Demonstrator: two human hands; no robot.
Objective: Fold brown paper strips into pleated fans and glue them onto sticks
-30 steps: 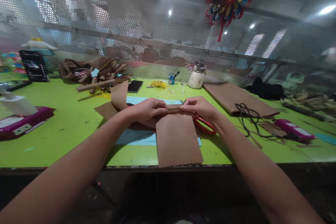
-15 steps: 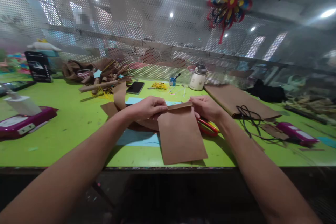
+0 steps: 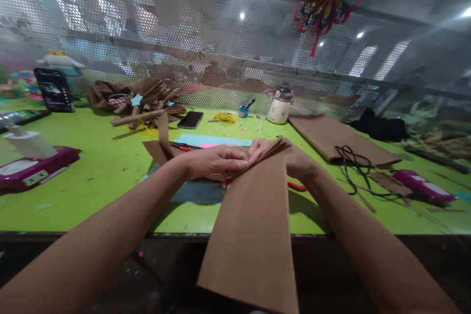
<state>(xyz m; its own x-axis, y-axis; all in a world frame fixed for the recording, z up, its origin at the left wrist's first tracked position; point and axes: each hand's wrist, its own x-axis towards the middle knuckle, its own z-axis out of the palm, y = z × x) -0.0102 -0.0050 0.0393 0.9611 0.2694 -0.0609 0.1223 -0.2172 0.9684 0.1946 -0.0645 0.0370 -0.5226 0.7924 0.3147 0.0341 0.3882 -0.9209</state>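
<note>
Two hands meet mid-frame: the left hand [image 3: 217,161] and the partly hidden right hand [image 3: 300,161] pinch the folded top of the brown paper [image 3: 253,225], which hangs to bottom centre. Uneven pulling could skew the fold; swinging right, the sheet might snag the red handle [image 3: 296,186] on the green table [image 3: 110,201].

Brown paper [image 3: 253,225], folded at its top, overhangs the green table [image 3: 103,171].
</note>
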